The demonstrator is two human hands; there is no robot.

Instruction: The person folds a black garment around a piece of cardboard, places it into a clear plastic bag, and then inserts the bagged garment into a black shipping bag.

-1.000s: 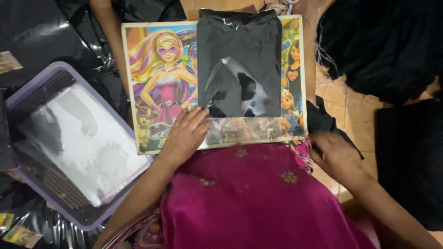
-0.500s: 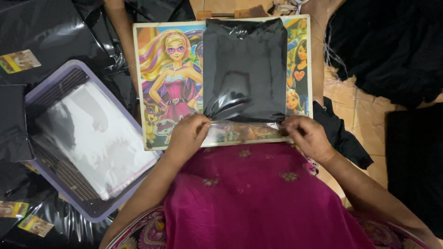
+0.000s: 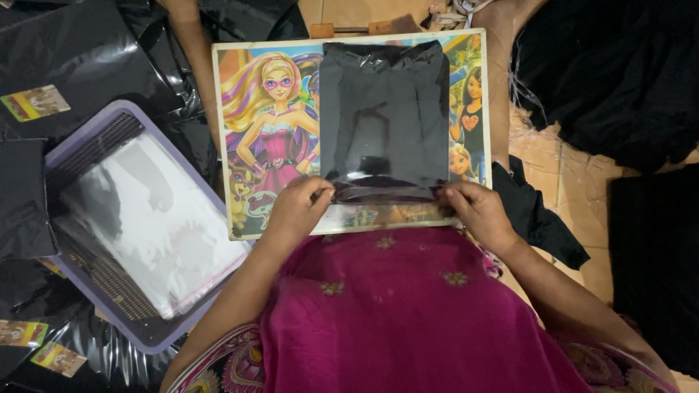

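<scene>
- Left hand (image 3: 297, 207) pinches the left end of the bag (image 3: 384, 116) flap, at frame centre.
- Right hand (image 3: 477, 211) pinches the right end.
- The bag, holding a folded black garment, lies on a cartoon board (image 3: 255, 131).
- A purple basket (image 3: 80, 145) of clear bags sits at left.

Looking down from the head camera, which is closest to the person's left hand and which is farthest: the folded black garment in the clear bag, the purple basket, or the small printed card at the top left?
From the left hand:
1. Folded black garment in its clear bag, touching the fingers, just right of the hand.
2. Purple basket, to the left on the floor.
3. Small printed card, far upper left, beyond the basket.
</scene>
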